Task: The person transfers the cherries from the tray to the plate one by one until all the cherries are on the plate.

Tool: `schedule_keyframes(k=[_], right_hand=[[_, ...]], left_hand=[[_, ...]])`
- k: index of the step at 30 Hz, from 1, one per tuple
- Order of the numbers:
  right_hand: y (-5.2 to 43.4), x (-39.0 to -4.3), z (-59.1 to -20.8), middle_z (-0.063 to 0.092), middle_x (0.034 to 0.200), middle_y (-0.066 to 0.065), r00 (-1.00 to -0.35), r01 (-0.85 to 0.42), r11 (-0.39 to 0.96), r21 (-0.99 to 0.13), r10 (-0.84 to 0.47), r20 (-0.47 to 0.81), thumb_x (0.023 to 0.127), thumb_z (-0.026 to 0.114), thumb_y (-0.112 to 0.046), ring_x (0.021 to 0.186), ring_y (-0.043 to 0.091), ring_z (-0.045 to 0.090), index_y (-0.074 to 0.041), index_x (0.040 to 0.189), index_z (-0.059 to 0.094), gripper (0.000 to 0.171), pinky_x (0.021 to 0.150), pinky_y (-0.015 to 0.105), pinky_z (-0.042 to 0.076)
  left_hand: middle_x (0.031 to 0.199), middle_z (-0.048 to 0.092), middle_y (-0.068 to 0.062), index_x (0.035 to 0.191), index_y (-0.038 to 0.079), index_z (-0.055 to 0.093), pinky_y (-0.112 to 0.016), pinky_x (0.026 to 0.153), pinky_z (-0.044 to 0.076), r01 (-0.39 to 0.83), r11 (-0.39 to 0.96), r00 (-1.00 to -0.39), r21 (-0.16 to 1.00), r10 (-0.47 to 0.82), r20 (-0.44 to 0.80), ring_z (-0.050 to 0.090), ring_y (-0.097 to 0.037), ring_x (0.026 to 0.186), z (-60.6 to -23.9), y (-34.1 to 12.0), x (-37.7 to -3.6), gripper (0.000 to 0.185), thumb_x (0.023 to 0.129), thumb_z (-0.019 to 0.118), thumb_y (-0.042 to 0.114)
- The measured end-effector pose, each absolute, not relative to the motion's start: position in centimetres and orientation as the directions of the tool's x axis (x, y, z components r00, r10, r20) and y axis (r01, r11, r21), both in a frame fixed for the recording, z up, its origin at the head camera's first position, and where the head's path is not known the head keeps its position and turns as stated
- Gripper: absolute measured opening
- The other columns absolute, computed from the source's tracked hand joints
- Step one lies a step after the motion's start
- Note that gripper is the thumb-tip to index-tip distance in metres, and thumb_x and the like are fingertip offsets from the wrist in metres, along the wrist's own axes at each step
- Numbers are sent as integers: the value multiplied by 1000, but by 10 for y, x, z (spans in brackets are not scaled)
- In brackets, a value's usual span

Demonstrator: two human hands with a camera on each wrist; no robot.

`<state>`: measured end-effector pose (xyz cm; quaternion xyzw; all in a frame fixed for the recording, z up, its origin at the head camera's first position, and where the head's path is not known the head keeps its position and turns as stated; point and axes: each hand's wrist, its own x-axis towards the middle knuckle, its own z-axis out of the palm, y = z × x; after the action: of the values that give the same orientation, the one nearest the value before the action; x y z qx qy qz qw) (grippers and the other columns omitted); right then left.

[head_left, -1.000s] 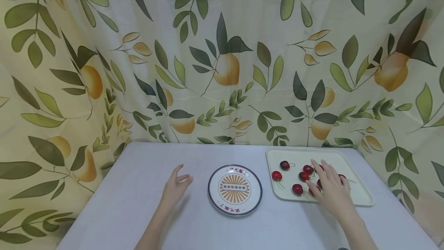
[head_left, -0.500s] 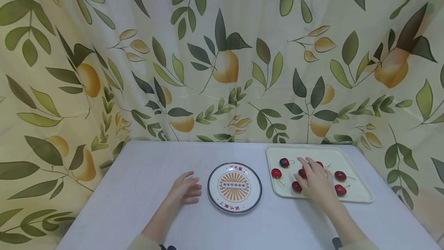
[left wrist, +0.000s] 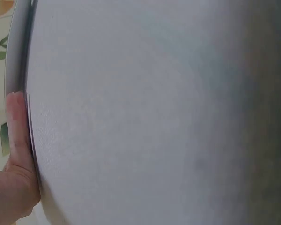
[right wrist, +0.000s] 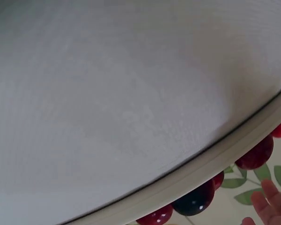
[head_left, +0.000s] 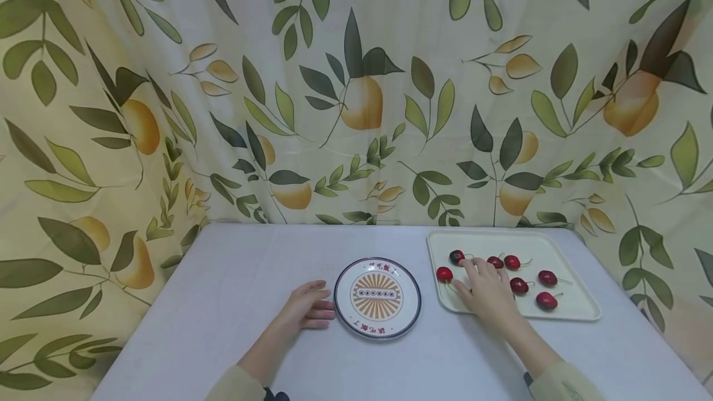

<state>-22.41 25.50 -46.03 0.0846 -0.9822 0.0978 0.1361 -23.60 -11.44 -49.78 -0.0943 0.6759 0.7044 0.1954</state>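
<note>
A round white plate (head_left: 375, 327) with a dark rim, an orange sunburst and red characters lies mid-table. My left hand (head_left: 301, 311) is at its left edge, fingers extended, holding nothing; whether the fingertips touch the rim I cannot tell. In the left wrist view the same hand (left wrist: 16, 183) shows at the left border. Over the left part of a cream tray (head_left: 576, 308) hovers my right hand (head_left: 490, 296), fingers spread and slightly bent. Around it lie several dark red cherries (head_left: 519, 286) with stems; any beneath the palm are hidden. Nothing shows between the right fingers (right wrist: 267, 201).
One bright red cherry (head_left: 444, 274) sits by the tray's left wall, with a darker cherry (head_left: 457, 257) behind it. A white cloth covers the table (head_left: 250, 265). Behind the table hangs a curtain (head_left: 345, 172) with a fruit and leaf print.
My right hand has moved left across the tray, uncovering cherries on the right. My left hand has moved right and slightly down, up to the plate's edge.
</note>
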Motion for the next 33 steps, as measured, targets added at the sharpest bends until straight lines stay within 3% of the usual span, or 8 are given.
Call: schedule_keyframes(k=[9, 33], right_hand=[[248, -229, -470, 51, 101, 19, -950, -204, 968, -144, -161, 266, 85, 62, -31, 100, 38, 47, -2, 110, 53, 39, 85, 58, 33], [235, -230, -482, 50, 84, 14, -957, -189, 982, 7, -186, 222, 84, 64, -22, 83, 34, 49, -6, 94, 60, 19, 78, 52, 36]], left_hand=[[81, 68, -11, 139, 3, 33, -37, 62, 57, -410, 22, -898, 912, 164, -408, 68, -22, 68, -499, -113, -236, 61, 86, 60, 16], [73, 68, -10, 138, 8, 38, -32, 54, 56, -433, 76, -878, 898, 187, -440, 67, -19, 61, -502, -109, -237, 58, 85, 62, 11]])
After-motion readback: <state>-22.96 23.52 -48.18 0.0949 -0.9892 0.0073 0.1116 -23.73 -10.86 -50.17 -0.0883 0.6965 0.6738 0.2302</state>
